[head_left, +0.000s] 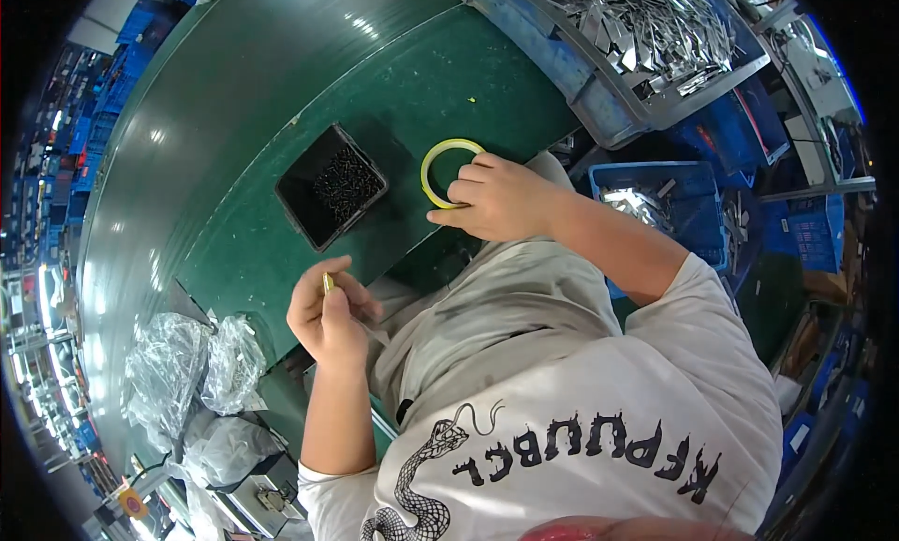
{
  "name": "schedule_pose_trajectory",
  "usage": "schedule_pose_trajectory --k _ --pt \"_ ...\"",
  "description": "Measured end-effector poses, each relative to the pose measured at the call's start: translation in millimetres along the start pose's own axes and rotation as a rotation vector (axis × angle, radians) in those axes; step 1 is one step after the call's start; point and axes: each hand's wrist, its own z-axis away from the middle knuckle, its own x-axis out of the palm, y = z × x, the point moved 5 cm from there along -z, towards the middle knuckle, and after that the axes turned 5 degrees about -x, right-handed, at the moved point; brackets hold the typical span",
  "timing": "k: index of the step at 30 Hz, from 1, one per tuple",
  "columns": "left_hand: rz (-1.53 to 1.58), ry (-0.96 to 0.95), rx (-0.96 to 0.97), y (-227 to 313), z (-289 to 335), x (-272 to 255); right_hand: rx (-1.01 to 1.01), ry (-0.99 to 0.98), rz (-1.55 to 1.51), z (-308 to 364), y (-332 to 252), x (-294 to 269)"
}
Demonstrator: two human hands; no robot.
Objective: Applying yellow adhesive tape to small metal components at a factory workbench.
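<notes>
We find the right hand point(496, 196) with fingers curled on the yellow ring point(451, 144), apparently to steady it. The left hand point(328, 311) pinches a small yellow piece point(328, 281), likely for control

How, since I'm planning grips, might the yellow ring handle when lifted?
The yellow ring seems stiff: its outline looks evenly round beside the right hand. Its wide open middle suggests little weight. Its round rim might roll on edge.
</notes>
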Motion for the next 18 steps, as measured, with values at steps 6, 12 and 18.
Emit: schedule_pose_trajectory --k 6,12,18 --pt "-0.017 0.051 0.001 -3.0 7.2 21.8 -0.032 0.147 0.036 -0.8 -12.6 -27.8" --pt "-0.208 -0.211 0.273 -3.6 30.5 68.5 0.233 0.233 -0.79 3.8 -65.2 -32.8" --pt "-0.512 -0.578 0.534 5.0 30.4 90.1 0.13 -0.07 -0.806 38.6 -55.1 -10.3"
